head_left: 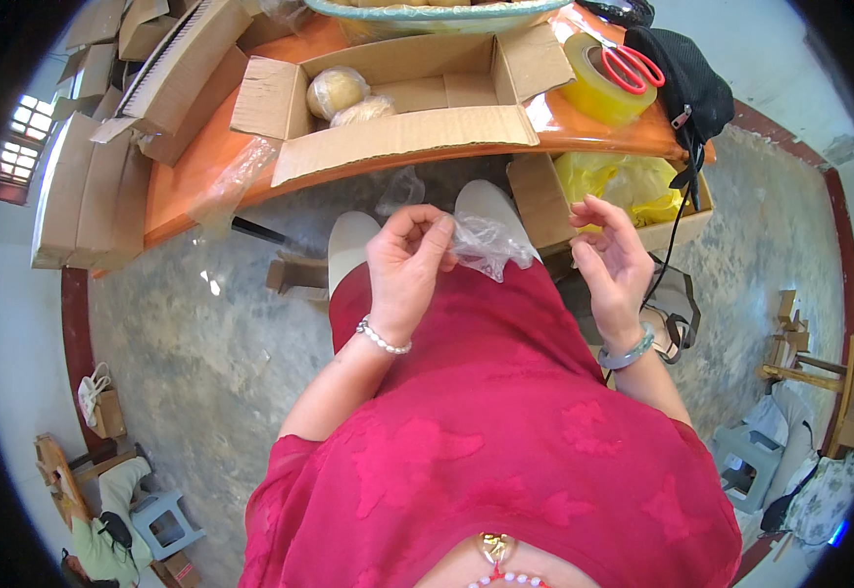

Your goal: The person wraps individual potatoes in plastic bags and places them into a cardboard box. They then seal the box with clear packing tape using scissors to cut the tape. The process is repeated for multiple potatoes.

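Observation:
My left hand (413, 250) pinches a clear plastic bag (490, 245) by its edge, in front of my lap. The bag is thin, crumpled and hangs to the right of my fingers. A little farther right, my right hand (611, 257) is raised with thumb and fingers apart and nothing between them. Beyond both hands, an open cardboard box (407, 142) rests on the orange table. At its left end lie two pale round items; one (338, 93) is wrapped in clear plastic, and the other (364, 110) is partly hidden by the box wall.
Red-handled scissors (633, 69) lie on a roll of yellow tape (608, 93) beside a black bag (686, 88). A box with yellow plastic (618, 186) stands below the table's right edge. Cardboard boxes (103, 196) are stacked at left. A blue-rimmed basin (437, 14) sits behind.

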